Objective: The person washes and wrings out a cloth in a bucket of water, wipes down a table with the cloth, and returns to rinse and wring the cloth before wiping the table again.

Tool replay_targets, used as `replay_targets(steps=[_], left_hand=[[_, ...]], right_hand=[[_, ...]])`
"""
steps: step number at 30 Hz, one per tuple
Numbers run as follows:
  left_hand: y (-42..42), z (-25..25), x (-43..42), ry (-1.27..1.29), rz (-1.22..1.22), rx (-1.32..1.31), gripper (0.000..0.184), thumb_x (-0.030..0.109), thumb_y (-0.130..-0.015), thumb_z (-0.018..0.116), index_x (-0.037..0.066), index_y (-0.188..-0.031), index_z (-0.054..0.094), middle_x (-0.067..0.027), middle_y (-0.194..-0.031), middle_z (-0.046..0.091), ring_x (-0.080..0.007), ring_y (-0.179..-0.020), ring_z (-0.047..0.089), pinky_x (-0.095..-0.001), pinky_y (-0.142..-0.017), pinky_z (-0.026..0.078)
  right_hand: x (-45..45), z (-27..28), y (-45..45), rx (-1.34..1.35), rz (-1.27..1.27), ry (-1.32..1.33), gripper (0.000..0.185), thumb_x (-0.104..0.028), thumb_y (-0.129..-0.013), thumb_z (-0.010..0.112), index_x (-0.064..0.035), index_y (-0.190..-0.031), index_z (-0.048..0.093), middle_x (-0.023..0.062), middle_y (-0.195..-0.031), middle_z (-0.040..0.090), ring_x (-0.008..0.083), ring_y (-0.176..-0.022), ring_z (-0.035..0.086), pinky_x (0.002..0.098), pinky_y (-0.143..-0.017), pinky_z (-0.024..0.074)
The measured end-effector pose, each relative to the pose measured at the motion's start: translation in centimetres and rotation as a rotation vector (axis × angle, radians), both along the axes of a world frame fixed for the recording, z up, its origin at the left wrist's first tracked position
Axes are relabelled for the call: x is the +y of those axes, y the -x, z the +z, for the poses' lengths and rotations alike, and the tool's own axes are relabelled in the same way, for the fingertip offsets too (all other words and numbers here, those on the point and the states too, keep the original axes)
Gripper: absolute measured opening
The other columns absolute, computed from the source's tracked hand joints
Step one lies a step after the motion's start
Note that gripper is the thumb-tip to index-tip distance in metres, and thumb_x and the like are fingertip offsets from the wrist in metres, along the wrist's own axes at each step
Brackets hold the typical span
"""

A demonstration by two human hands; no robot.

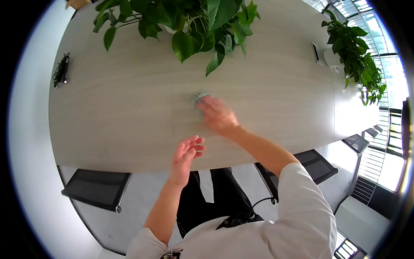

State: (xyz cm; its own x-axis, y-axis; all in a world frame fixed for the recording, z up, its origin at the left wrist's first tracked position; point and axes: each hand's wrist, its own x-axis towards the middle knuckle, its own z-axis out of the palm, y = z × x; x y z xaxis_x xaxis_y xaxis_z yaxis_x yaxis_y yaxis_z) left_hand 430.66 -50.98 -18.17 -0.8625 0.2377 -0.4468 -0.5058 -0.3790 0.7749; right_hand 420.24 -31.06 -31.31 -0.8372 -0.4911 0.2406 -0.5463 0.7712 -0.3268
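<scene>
A pale green cloth (pixel 202 96) is pressed against the middle of the tabletop (pixel 112 108), under the fingertips of the right grip (pixel 217 115). That grip is blurred, as if in motion; whether the cloth is pinched or only pinned flat cannot be told. By the left grip (pixel 183 156) nothing is held: its fingers are loosely curled and apart, raised near the tabletop's near edge.

The work is judged to be under way, since the cloth is in use on the surface. No boundary is shown between parts gone over and parts left, so the share done cannot be measured. No spill or dirt can be made out. Toward the left edge, a black cable (pixel 62 70) is left lying; leafy plants are placed at the far edge (pixel 185 43) and toward the right corner (pixel 355 43)
</scene>
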Motion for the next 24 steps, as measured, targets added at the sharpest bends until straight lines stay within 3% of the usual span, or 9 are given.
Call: replay_targets(steps=[2,6,9,12,14,15,18,20,24], left_hand=[[2.6,-0.7,-0.1,-0.021,-0.039,0.007,0.046,0.029,-0.092,0.055,0.006,-0.131,0.050,-0.0132,-0.128,0.056,-0.0220,-0.109,0.058,-0.0371,-0.094,0.044],[5.7,-2.4,0.5,-0.044,-0.100,0.079,0.044,0.028,-0.091,0.059,0.006,-0.129,0.052,-0.0131,-0.126,0.058,-0.0220,-0.108,0.059,-0.0371,-0.094,0.045],[6.1,-3.9,1.1,-0.080,-0.081,0.061,0.043,0.028,-0.091,0.061,0.006,-0.127,0.053,-0.0129,-0.125,0.059,-0.0223,-0.107,0.060,-0.0373,-0.094,0.045],[5.7,-4.8,1.2,-0.095,-0.075,0.046,0.044,0.031,-0.091,0.062,0.006,-0.126,0.054,-0.0131,-0.125,0.060,-0.0226,-0.107,0.060,-0.0378,-0.094,0.045],[5.5,-5.2,1.0,-0.104,-0.063,0.018,0.043,0.030,-0.091,0.061,0.006,-0.126,0.054,-0.0133,-0.125,0.060,-0.0228,-0.107,0.060,-0.0380,-0.095,0.045],[5.2,-5.1,0.8,-0.117,-0.061,-0.009,0.043,0.029,-0.091,0.060,0.006,-0.127,0.054,-0.0135,-0.125,0.059,-0.0230,-0.108,0.060,-0.0383,-0.095,0.045],[4.9,-4.6,0.5,-0.100,-0.058,-0.038,0.042,0.027,-0.090,0.058,0.006,-0.127,0.054,-0.0138,-0.125,0.059,-0.0234,-0.108,0.060,-0.0386,-0.095,0.045],[4.9,-3.9,0.6,-0.101,-0.066,-0.042,0.042,0.026,-0.090,0.057,0.006,-0.126,0.053,-0.0141,-0.125,0.059,-0.0235,-0.108,0.060,-0.0388,-0.095,0.045],[5.5,-2.7,0.3,-0.106,-0.097,-0.022,0.043,0.027,-0.090,0.057,0.005,-0.126,0.053,-0.0148,-0.125,0.059,-0.0234,-0.108,0.060,-0.0393,-0.095,0.045]], right_hand=[[5.1,0.8,3.9,-0.104,-0.248,-0.089,0.046,-0.019,-0.094,0.050,-0.0123,-0.140,0.048,0.0108,-0.145,0.044,0.0285,-0.135,0.041,0.0448,-0.112,0.0328],[13.5,-0.1,14.6,0.048,-0.557,-0.097,0.046,-0.018,-0.094,0.050,-0.0066,-0.139,0.046,0.0148,-0.145,0.044,0.0344,-0.136,0.038,0.0446,-0.113,0.0319],[16.9,-2.2,23.3,0.189,-0.524,-0.171,0.050,-0.016,-0.091,0.051,-0.0099,-0.140,0.045,0.0195,-0.144,0.043,0.0356,-0.135,0.037,0.0467,-0.110,0.0344],[16.3,-2.0,28.1,0.203,-0.439,-0.180,0.038,-0.017,-0.093,0.048,-0.0049,-0.127,0.057,0.0180,-0.134,0.053,0.0372,-0.126,0.047,0.0449,-0.102,0.0410],[13.2,-0.1,28.6,-0.183,-0.322,-0.165,0.032,-0.017,-0.089,0.049,-0.0067,-0.115,0.065,0.0167,-0.120,0.062,0.0381,-0.114,0.054,0.0460,-0.093,0.0457],[12.5,-2.5,27.5,-0.233,-0.323,-0.271,0.030,-0.017,-0.087,0.052,-0.0086,-0.111,0.067,0.0149,-0.115,0.064,0.0366,-0.111,0.056,0.0460,-0.090,0.0468],[7.9,-3.2,20.2,-0.164,0.114,-0.808,0.034,-0.023,-0.095,0.049,-0.0061,-0.121,0.059,0.0125,-0.122,0.059,0.0327,-0.113,0.054,0.0454,-0.097,0.0451],[4.2,0.8,14.6,0.071,0.177,-0.258,0.038,-0.024,-0.095,0.049,-0.0071,-0.127,0.056,0.0144,-0.132,0.053,0.0325,-0.126,0.045,0.0464,-0.108,0.0352],[7.5,2.1,15.4,-0.019,0.171,-0.165,0.040,-0.023,-0.094,0.050,-0.0076,-0.131,0.053,0.0153,-0.137,0.050,0.0343,-0.132,0.040,0.0466,-0.112,0.0308]])
